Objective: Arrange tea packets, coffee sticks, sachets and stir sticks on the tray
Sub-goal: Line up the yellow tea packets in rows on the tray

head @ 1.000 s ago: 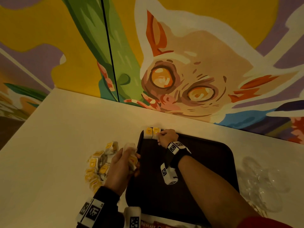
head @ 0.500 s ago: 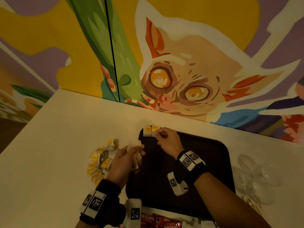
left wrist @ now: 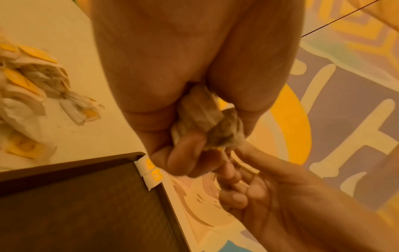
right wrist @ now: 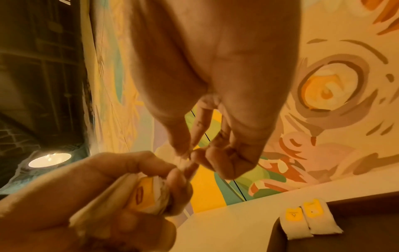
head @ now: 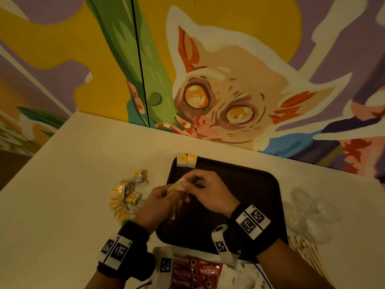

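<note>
1. The left hand (head: 158,203) is curled around a small bundle of tea packets (head: 174,189), holding it above the near-left part of the dark tray (head: 260,197).
2. The right hand (head: 205,189) meets it there, thumb and forefinger pinching the top packet of the bundle; the two hands touch at that point.
3. Two tea packets (head: 186,160) already lie side by side at the tray's far-left corner, their upper ends propped on the rim.
4. More tea packets sit in a loose pile (head: 127,197) on the table just left of the tray; Nescafé coffee sticks (head: 194,272) lie at the tray's near edge, and wooden stir sticks (head: 304,250) lie off its near-right corner beside crumpled clear plastic (head: 310,213).
5. Risk, as I judge it: the packets are thin, soft paper with yellow labels, so pulling one may drag a second out, or a string may snag and spill the bundle.
6. The two placed packets perch on a raised, smooth rim; a nudge while setting the next beside them could skew the row.
7. The tray is rigid, rectangular with rounded corners, and looks matte.
</note>
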Available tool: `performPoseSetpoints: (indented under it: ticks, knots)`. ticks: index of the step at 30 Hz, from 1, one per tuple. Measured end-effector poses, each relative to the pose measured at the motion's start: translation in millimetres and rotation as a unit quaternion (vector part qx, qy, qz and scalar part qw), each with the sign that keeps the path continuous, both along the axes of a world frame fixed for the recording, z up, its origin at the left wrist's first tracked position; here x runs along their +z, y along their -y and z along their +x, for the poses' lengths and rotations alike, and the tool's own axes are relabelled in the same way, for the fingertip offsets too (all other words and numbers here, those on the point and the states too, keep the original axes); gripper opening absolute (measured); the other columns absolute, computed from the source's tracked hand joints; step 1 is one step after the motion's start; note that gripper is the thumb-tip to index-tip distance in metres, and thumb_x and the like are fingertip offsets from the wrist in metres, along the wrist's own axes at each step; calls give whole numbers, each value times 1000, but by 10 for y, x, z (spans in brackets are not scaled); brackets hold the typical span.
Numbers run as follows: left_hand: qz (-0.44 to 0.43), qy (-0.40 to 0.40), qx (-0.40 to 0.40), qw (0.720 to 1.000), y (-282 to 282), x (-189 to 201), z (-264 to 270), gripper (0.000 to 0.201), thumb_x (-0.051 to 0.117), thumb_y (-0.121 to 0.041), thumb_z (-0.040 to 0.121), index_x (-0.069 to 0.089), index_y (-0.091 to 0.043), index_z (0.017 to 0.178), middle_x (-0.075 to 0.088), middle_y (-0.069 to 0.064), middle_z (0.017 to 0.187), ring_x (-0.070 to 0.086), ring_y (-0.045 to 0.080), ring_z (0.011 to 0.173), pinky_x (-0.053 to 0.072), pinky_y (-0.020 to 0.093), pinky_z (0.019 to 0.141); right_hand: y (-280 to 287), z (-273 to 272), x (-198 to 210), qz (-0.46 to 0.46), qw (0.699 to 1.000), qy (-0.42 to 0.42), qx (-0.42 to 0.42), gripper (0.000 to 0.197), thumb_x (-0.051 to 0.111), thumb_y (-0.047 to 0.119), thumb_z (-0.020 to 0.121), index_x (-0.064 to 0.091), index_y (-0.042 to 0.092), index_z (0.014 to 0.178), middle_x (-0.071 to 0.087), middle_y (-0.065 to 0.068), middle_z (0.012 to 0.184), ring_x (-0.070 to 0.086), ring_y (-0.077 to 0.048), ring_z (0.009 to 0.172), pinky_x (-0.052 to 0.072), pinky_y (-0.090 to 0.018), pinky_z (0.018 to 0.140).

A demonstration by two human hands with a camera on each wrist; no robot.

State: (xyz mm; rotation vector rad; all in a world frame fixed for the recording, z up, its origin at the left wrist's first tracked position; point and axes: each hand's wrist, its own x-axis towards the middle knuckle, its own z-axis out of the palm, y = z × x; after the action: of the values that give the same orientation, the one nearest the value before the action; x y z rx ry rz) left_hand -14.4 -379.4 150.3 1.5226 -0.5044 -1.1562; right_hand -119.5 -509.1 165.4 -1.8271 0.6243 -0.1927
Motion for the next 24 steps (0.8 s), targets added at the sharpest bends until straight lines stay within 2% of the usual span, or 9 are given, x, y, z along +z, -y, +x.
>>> performPoseSetpoints:
  ticks: [2, 5, 7, 12, 16, 17, 19, 21, 24]
  knots:
    - [-2, -14, 3, 1000, -48, 11, -30, 21, 56, -19, 96, 71, -4, 94, 65, 11, 74, 49, 13, 52, 37, 20, 41, 6, -66, 0, -12, 1000, 2, -12, 12, 64, 21, 94, 69, 23, 104, 70, 2, 99, 67, -13, 89, 56, -35, 82]
    - [6, -33, 10, 999, -118, -35, -27, 17, 57, -13, 95, 72, -9, 101, 69, 9, 78, 49, 11, 54, 39, 23, 46, 18, -163, 50, 4, 999, 27, -25, 14, 62, 16, 94, 70, 16, 107, 66, 2, 94, 61, -8, 75, 48, -19, 68]
    - [11, -37, 16, 999, -168, -65, -5, 19, 54, -10, 97, 73, -9, 100, 68, 10, 79, 48, 13, 54, 37, 24, 46, 30, -220, 107, 9, 998, 49, -30, 15, 62, 11, 94, 70, 13, 106, 65, 0, 91, 61, -9, 72, 47, -16, 66]
    - [-10, -30, 38, 999, -222, -40, 52, 22, 51, -12, 98, 74, -14, 99, 59, 8, 74, 44, 14, 51, 29, 23, 46, 71, -278, 175, 14, 998, 51, -29, 15, 62, 13, 94, 69, 16, 106, 67, -6, 95, 65, -13, 79, 53, -24, 68]
    - [-38, 66, 42, 996, -202, 178, 1, 16, 60, -26, 93, 74, -23, 101, 61, 1, 77, 53, 8, 54, 38, 19, 44, 64, -292, 175, -27, 999, 35, -18, 15, 65, 19, 93, 71, 22, 106, 69, 3, 99, 66, -12, 92, 52, -24, 76]
    - [-44, 100, 35, 993, -195, 244, -19, 16, 63, -30, 91, 74, -25, 101, 64, -6, 78, 57, 5, 58, 43, 16, 47, 52, -295, 180, -35, 999, 32, -14, 15, 65, 20, 93, 71, 22, 106, 70, 4, 99, 66, -12, 92, 52, -24, 77]
    - [-60, 155, 16, 986, -171, 333, -42, 18, 69, -34, 85, 74, -28, 100, 69, -8, 82, 64, 9, 67, 52, 21, 56, 27, -303, 190, -42, 999, 33, -7, 15, 66, 20, 92, 71, 21, 106, 71, 4, 98, 67, -12, 92, 52, -21, 76]
    - [-75, 198, 13, 977, -133, 343, -44, 16, 72, -32, 83, 75, -25, 97, 72, -4, 80, 66, 13, 68, 54, 24, 62, 10, -314, 199, -40, 999, 36, -4, 15, 66, 20, 92, 71, 19, 107, 72, 3, 98, 68, -11, 92, 52, -20, 75]
    - [-93, 228, 37, 969, -83, 312, -29, 10, 72, -22, 84, 77, -16, 91, 74, -8, 79, 67, 2, 73, 48, 11, 65, -25, -339, 206, -19, 998, 54, -14, 16, 66, 21, 92, 71, 19, 107, 71, 2, 97, 68, -13, 91, 49, -18, 72]
